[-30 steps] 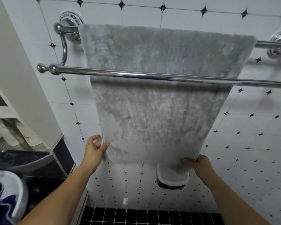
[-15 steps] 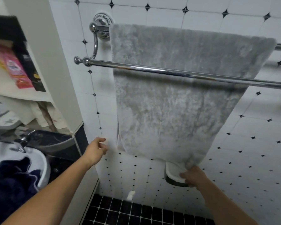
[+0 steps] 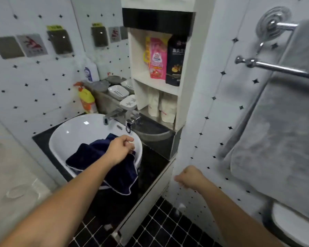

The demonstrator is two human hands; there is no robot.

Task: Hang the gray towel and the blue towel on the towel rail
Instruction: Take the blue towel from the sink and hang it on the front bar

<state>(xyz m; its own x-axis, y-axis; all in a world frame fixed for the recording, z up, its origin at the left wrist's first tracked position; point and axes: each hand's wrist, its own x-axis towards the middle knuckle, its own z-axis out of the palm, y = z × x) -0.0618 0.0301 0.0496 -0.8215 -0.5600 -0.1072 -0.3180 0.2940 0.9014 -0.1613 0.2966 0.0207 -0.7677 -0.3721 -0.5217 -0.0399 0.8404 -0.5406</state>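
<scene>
A person's left hand (image 3: 120, 150) rests on a dark blue towel with a white edge (image 3: 103, 161) in a round white ceramic washbasin (image 3: 73, 134), while a fluffy gray towel (image 3: 282, 136) hangs at the right.

The blue towel lies bunched in the washbasin, one end spilling over the near rim onto the black tabletop (image 3: 153, 163). The left hand sits on top of that towel with fingers curled; whether its grip has closed on the cloth cannot be told. The right hand (image 3: 190, 176) hovers in the air to the right of the washbasin, loosely curled, its grip holding nothing. Far right of the washbasin, the gray towel drapes over the back bar of a chrome double towel rail (image 3: 268, 66) on the white tiled wall. Behind the washbasin stand a chrome tap (image 3: 114, 115) and white soap dishes (image 3: 118, 92).
</scene>
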